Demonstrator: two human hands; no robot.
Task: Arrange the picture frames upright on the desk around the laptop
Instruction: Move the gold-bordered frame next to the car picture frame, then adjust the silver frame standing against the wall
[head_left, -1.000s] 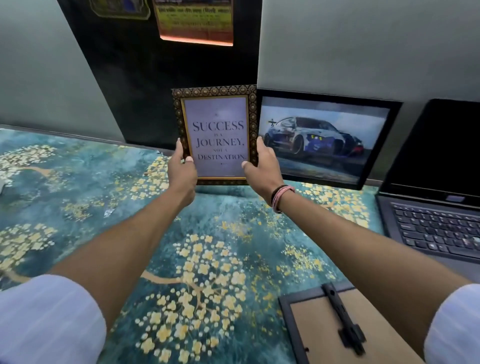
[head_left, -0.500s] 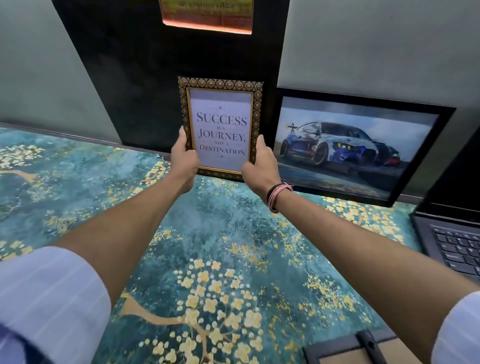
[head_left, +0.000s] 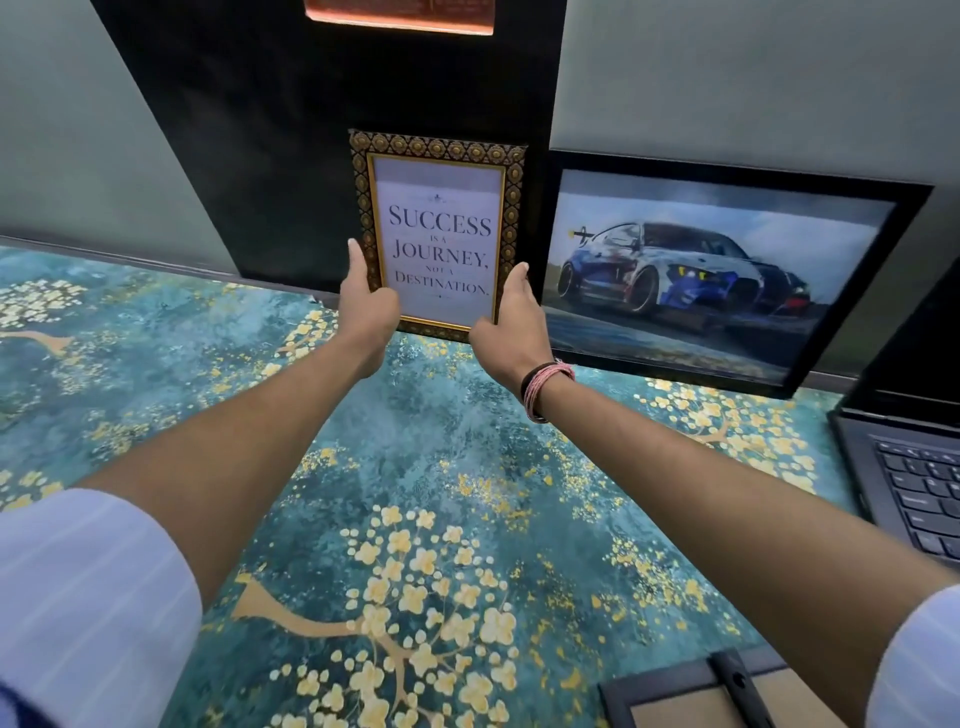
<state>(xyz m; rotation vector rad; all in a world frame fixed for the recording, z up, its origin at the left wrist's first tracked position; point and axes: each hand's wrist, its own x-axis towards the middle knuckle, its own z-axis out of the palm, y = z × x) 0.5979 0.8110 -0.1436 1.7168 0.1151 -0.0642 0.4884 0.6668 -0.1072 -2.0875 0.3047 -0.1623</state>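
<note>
A gold-patterned frame with the words "Success is a journey, not a destination" (head_left: 439, 208) stands upright at the back of the desk, against the black wall panel. My left hand (head_left: 366, 306) grips its lower left edge and my right hand (head_left: 506, 322) grips its lower right edge. Right beside it a black frame with a car picture (head_left: 727, 270) leans upright against the wall. The laptop (head_left: 914, 478) stands open at the far right, partly cut off. A third frame (head_left: 691, 696) lies face down near the front edge, its back stand showing.
The desk (head_left: 156, 364) has a teal cover with gold blossoms. A black wall panel (head_left: 311, 156) rises behind the text frame, with an orange-edged poster (head_left: 400, 15) at the top. Grey wall runs on both sides.
Both hands have carried the text frame further back, to the black panel beside the car picture. The view has shifted left, so less of the laptop and the face-down frame shows.
</note>
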